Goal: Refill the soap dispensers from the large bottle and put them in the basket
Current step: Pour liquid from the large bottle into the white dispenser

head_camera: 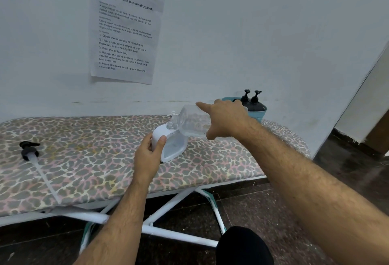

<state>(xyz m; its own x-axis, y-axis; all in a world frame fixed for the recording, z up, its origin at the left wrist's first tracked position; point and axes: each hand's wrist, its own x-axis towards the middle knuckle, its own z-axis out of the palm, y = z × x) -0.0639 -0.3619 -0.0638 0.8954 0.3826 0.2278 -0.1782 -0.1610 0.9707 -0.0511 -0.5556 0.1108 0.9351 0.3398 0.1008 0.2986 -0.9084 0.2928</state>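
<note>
The dispenser (168, 144) in front of you is white with a clear front panel, standing on the leopard-print board (84, 159) near its middle. Its neck is open at the top, with no pump on it. Your left hand (148, 155) grips its white side, thumb curled across the near face and fingers wrapped round the far side.

Your right hand (223, 120) holds the large bottle (193, 120), a clear plastic one, tipped over on its side with its mouth down over the dispenser's neck. The mouth and the neck sit very close together; whether they touch cannot be told. Your fingers are curled round the bottle's body, the thumb underneath, and your forefinger lies straight along the top, pointing left. The bottle looks almost empty, with a few traces clinging inside.

A black pump (29, 151) lies on its side at the left end of the board, well apart from the dispenser, its long pale tube running toward the near edge.

The teal basket (257, 113) stands at the far right end of the board against the wall, just behind your right hand. Two dark dispensers (252, 103) with black pumps stand upright inside it, side by side.
</note>
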